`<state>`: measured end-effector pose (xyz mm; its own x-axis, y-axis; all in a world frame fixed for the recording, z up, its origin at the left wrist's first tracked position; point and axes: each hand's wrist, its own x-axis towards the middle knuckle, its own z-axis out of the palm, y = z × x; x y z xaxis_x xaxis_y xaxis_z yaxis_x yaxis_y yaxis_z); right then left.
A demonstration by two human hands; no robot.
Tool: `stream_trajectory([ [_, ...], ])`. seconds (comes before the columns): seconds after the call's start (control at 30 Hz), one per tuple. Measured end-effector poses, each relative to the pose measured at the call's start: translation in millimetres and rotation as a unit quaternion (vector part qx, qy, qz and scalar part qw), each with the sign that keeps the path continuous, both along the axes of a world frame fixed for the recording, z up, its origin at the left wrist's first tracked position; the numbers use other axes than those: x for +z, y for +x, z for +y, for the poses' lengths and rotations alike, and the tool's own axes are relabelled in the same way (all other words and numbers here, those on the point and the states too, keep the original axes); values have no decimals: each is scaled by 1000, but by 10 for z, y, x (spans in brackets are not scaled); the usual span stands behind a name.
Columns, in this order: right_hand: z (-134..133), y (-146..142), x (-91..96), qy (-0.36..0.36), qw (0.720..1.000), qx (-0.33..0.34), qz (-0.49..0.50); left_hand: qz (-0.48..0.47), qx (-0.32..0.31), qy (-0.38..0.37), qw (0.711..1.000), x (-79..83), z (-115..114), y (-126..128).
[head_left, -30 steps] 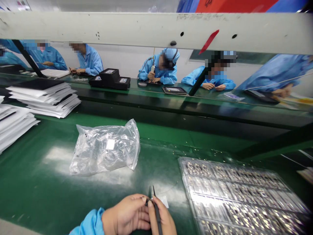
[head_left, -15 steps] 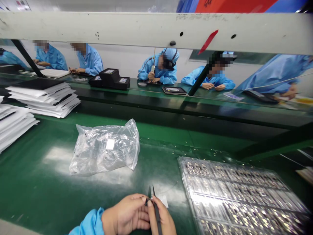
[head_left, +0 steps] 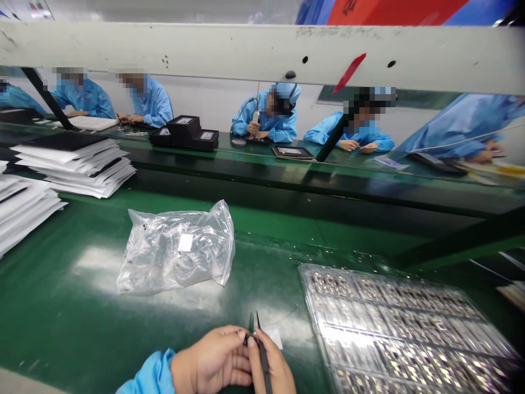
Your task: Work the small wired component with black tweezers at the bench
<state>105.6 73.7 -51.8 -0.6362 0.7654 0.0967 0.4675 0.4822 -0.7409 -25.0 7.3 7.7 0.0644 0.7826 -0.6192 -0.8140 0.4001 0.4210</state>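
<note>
My right hand (head_left: pixel 271 368) is shut on a pair of black pointed tweezers (head_left: pixel 263 357), with their tips pointing up and away from me. My left hand (head_left: pixel 213 357), in a blue sleeve (head_left: pixel 152 376), sits just beside it. Its fingertips pinch a small dark part (head_left: pixel 245 340) against the tweezers, and the part is too small to identify. Both hands hover over the green belt (head_left: pixel 69 306). A scrap of white paper (head_left: pixel 275 338) lies just beyond my right fingers.
To the right lies a clear tray (head_left: pixel 402 328) holding rows of small metallic parts. A clear plastic bag (head_left: pixel 176 251) with a white label sits ahead. Stacks of white sheets (head_left: pixel 77 169) lie at left. A grey beam (head_left: pixel 262 52) crosses above, with blue-smocked co-workers beyond.
My hands and the tweezers hold nearly the same position. Across the bench, the co-workers' arms shift slightly.
</note>
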Motion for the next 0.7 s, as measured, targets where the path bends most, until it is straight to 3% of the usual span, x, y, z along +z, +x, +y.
stream_trajectory([
  [0.4, 9, -4, -3, 34, 999, 11, -3, -2, 0, 7, 1000, 9, 4, 1],
  [0.7, -8, -2, -20, 16, 1000, -8, 3, -6, 2, 12, 1000, 11, 3, 15],
])
